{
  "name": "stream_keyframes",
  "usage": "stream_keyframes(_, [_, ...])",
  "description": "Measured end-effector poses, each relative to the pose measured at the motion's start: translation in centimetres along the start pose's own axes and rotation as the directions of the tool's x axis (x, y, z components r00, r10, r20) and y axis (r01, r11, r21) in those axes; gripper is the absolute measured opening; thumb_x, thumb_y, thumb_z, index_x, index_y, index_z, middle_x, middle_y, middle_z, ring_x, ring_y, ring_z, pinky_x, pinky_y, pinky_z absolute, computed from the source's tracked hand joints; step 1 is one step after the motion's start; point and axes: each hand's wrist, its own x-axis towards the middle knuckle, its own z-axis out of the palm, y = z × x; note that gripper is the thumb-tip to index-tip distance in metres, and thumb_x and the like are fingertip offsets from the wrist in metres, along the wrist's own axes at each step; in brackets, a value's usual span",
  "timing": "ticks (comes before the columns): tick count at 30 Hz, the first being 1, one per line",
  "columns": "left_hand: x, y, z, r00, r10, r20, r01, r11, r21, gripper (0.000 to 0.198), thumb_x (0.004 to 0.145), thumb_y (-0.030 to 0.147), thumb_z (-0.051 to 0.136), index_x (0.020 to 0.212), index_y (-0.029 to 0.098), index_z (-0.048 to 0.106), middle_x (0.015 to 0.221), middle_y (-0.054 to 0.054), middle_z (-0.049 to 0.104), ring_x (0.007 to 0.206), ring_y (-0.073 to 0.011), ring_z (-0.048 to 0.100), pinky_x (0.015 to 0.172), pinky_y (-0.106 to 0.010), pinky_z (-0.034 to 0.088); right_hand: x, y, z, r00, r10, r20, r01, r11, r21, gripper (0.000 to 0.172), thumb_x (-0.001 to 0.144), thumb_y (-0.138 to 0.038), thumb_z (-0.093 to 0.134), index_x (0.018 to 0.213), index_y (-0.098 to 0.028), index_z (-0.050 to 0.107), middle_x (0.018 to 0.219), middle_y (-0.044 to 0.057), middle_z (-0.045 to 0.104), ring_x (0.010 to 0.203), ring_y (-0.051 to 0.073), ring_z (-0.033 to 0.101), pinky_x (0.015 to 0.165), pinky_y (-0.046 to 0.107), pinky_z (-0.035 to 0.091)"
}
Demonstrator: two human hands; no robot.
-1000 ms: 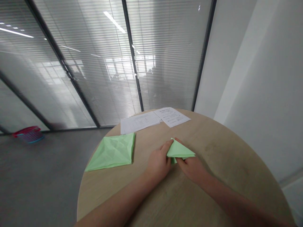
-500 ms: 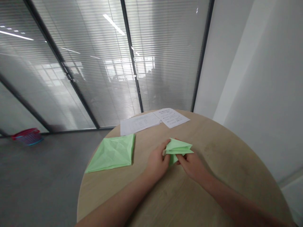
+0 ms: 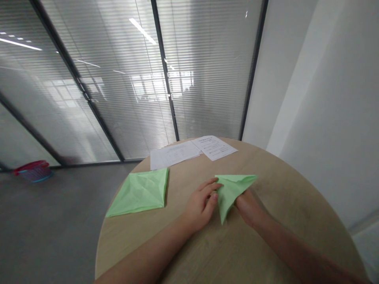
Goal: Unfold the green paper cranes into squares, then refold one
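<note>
A folded sheet of green paper [image 3: 232,188], now roughly triangular with one point toward me, is held between my hands over the round table. My left hand [image 3: 203,203] grips its left edge, fingertips on the near face and thumb just below. From the right, my right hand [image 3: 248,207] holds the paper from behind and beneath; its fingers are hidden by the sheet. Farther left lies a second folded green paper [image 3: 142,191], larger, squarish and creased, flat near the table's left edge.
Two printed white sheets [image 3: 214,148] lie overlapping at the table's far edge. The round wooden table [image 3: 284,189] stands near a glass partition with blinds [image 3: 207,79] and a white wall [image 3: 334,118]. A red and blue basket [image 3: 34,171] sits on the floor at far left.
The green paper has turned and spread from a narrow folded shape into a wider triangle pointing toward me. My right hand has slid right and behind it; my left fingers have straightened somewhat.
</note>
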Motion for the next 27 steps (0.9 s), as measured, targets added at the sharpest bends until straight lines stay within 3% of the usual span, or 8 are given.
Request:
stream_keyframes(3, [0.2, -0.3, 0.3, 0.997, -0.051, -0.055, 0.049, 0.998, -0.037, 0.037, 0.102, 0.026, 0.048, 0.135, 0.021, 0.063, 0.144, -0.015, 0.061, 0.103, -0.0198, 0.071, 0.082, -0.034, 0.064, 0.0, -0.3, 0.3, 0.996, 0.088, 0.01, -0.088, 0.971, 0.224, 0.035, 0.082, -0.045, 0.072, 0.109, -0.022, 0.074, 0.119, 0.011, 0.075, 0.11, 0.029, 0.071, 0.098, 0.042, 0.057])
stream_keyframes(6, [0.5, -0.7, 0.1, 0.992, -0.081, -0.098, 0.079, 0.997, -0.026, 0.04, 0.1, 0.019, 0.048, 0.137, 0.02, 0.062, 0.142, -0.015, 0.061, 0.091, -0.0156, 0.071, 0.074, -0.029, 0.063, -0.2, -0.7, 0.4, 0.99, 0.14, 0.003, -0.136, 0.957, 0.256, 0.039, 0.077, -0.048, 0.078, 0.105, -0.02, 0.075, 0.111, 0.012, 0.076, 0.105, 0.03, 0.071, 0.094, 0.041, 0.057])
stream_keyframes(8, [0.7, -0.9, -0.3, 0.993, -0.082, -0.082, 0.082, 0.997, 0.001, 0.04, 0.099, 0.018, 0.049, 0.136, 0.02, 0.064, 0.134, -0.014, 0.066, 0.09, -0.0159, 0.071, 0.074, -0.029, 0.062, -0.4, -0.9, 0.4, 0.984, 0.178, 0.03, -0.18, 0.956, 0.231, 0.043, 0.074, -0.049, 0.081, 0.104, -0.019, 0.075, 0.108, 0.013, 0.077, 0.1, 0.03, 0.071, 0.09, 0.041, 0.057])
stream_keyframes(11, [1.1, -1.0, -0.7, 0.999, -0.045, -0.024, 0.046, 0.998, 0.039, 0.033, 0.098, 0.017, 0.052, 0.124, 0.019, 0.072, 0.115, -0.01, 0.075, 0.098, -0.0192, 0.071, 0.087, -0.034, 0.061, -0.7, -1.1, 0.3, 0.973, 0.223, 0.054, -0.229, 0.954, 0.195, 0.044, 0.07, -0.051, 0.082, 0.099, -0.019, 0.076, 0.105, 0.014, 0.077, 0.096, 0.03, 0.07, 0.085, 0.041, 0.057])
stream_keyframes(14, [1.2, -0.9, -0.8, 1.0, -0.01, 0.002, 0.01, 1.0, 0.028, 0.028, 0.099, 0.017, 0.054, 0.117, 0.019, 0.076, 0.112, -0.01, 0.078, 0.104, -0.021, 0.072, 0.097, -0.037, 0.058, -0.7, -1.2, 0.2, 0.974, 0.222, 0.055, -0.228, 0.95, 0.211, 0.044, 0.069, -0.054, 0.081, 0.096, -0.019, 0.076, 0.106, 0.014, 0.076, 0.096, 0.03, 0.07, 0.084, 0.041, 0.057])
stream_keyframes(18, [1.1, -0.7, -0.4, 1.0, 0.004, 0.008, -0.004, 1.0, -0.01, 0.027, 0.098, 0.018, 0.057, 0.116, 0.019, 0.077, 0.113, -0.01, 0.079, 0.104, -0.0212, 0.074, 0.096, -0.036, 0.059, -0.8, -1.3, 0.0, 0.973, 0.229, 0.023, -0.228, 0.95, 0.212, 0.059, 0.067, -0.052, 0.085, 0.115, -0.02, 0.074, 0.107, 0.013, 0.075, 0.095, 0.028, 0.07, 0.083, 0.039, 0.056])
stream_keyframes(22, [1.1, -0.7, -0.1, 0.999, -0.039, -0.019, 0.038, 0.998, -0.05, 0.025, 0.096, 0.02, 0.059, 0.111, 0.019, 0.079, 0.109, -0.01, 0.08, 0.1, -0.0213, 0.074, 0.094, -0.036, 0.059, -1.1, -1.4, -0.1, 0.972, 0.234, 0.005, -0.229, 0.948, 0.219, 0.09, 0.065, -0.047, 0.088, 0.145, -0.02, 0.057, 0.099, 0.008, 0.074, 0.084, 0.023, 0.067, 0.077, 0.034, 0.054])
stream_keyframes(27, [1.0, -0.7, 0.0, 0.994, -0.111, 0.006, 0.111, 0.983, -0.145, 0.026, 0.095, 0.027, 0.062, 0.112, 0.019, 0.079, 0.11, -0.01, 0.079, 0.088, -0.0192, 0.074, 0.081, -0.032, 0.062, -1.2, -1.1, -0.1, 0.971, 0.239, 0.03, -0.235, 0.915, 0.328, 0.106, 0.067, -0.05, 0.085, 0.159, -0.022, 0.041, 0.083, 0.001, 0.07, 0.073, 0.019, 0.063, 0.071, 0.031, 0.051])
